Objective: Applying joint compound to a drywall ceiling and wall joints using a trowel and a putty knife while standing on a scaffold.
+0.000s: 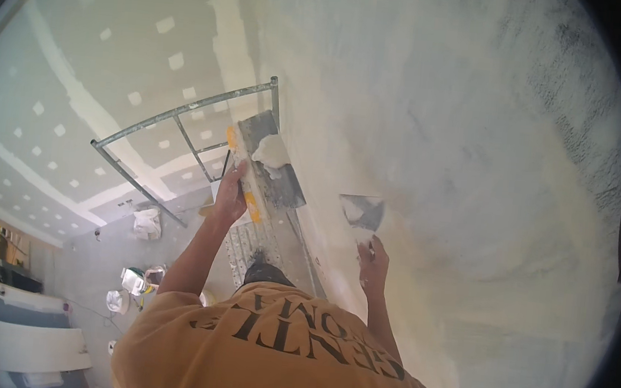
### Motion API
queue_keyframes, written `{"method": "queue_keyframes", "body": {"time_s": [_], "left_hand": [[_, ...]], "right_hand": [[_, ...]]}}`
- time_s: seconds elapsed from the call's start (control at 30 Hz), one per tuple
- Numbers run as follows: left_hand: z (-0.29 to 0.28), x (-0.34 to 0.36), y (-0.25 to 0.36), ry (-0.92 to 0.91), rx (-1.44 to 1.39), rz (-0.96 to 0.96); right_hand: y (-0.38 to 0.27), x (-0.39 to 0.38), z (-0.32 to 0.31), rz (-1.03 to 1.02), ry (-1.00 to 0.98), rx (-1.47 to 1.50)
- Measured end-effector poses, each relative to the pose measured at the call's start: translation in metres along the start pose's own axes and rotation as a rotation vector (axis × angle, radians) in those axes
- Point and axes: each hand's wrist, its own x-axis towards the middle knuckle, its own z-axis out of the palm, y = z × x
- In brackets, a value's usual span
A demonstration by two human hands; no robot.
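Note:
My left hand (230, 200) is closed round the back of a wide skimming blade (290, 190), which has a pale bar and orange parts. A lump of white joint compound (272, 151) sits on its grey metal face. In my right hand (372, 266), fingers wrapped round the handle, is a drywall knife (362, 212). Its broad metal blade has pale compound on it and is close to the plastered wall (458, 208); I cannot tell whether it touches. The right hand's grip hides most of the knife's handle.
A metal scaffold rail (184, 111) stands to the left, above a slatted platform (245, 251) under me. Far below on the floor are a white bag (147, 223), buckets (118, 300) and cables. A plasterboard surface (111, 92) with filled joints and spots spans the upper left.

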Motion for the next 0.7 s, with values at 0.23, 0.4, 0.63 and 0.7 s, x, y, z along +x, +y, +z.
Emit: {"method": "queue_keyframes", "body": {"time_s": [0.23,0.4,0.63,0.7], "left_hand": [[0.014,0.002,-0.013,0.003,0.295,0.197],[0.025,-0.02,-0.039,-0.274,0.994,0.368],[0.02,-0.048,-0.08,-0.074,0.128,-0.296],[0.019,-0.043,-0.09,-0.063,0.087,-0.326]], "right_hand": [[-0.03,-0.03,0.02,0.399,-0.482,0.731],[-0.044,0.018,0.063,0.345,-0.489,0.706],[-0.072,0.06,0.037,-0.361,-0.083,-0.162],[-0.066,0.049,0.03,-0.541,-0.078,-0.322]]}}
